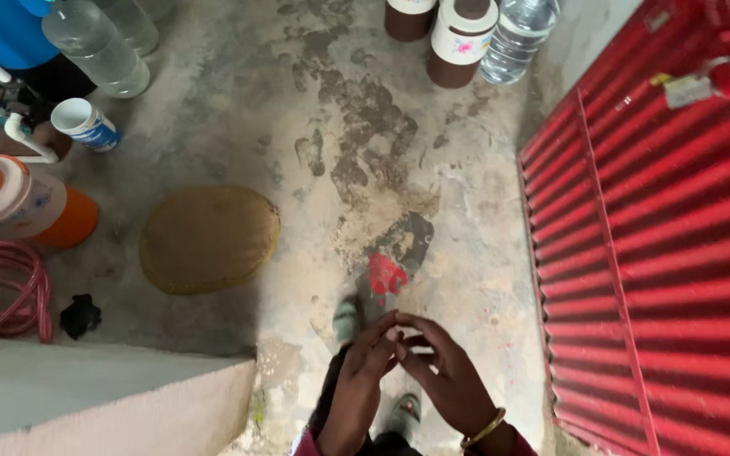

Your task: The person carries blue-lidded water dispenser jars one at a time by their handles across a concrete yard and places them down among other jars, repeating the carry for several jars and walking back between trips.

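Observation:
My left hand (358,376) and my right hand (441,371) meet low in the middle of the view, fingertips touching each other. Neither holds anything that I can see. A gold bangle (483,429) sits on my right wrist. Below the hands are my feet in green sandals (346,319) on a stained concrete floor (314,110). A red paint patch (386,274) marks the floor just beyond my fingers.
A red corrugated metal door (661,253) fills the right. A round woven mat (209,238) lies left of centre. Plastic bottles (95,46), an orange-and-white jug (19,203), a pink hose (2,283) and brown-and-white jars (458,38) line the edges. A low wall (103,397) stands at bottom left.

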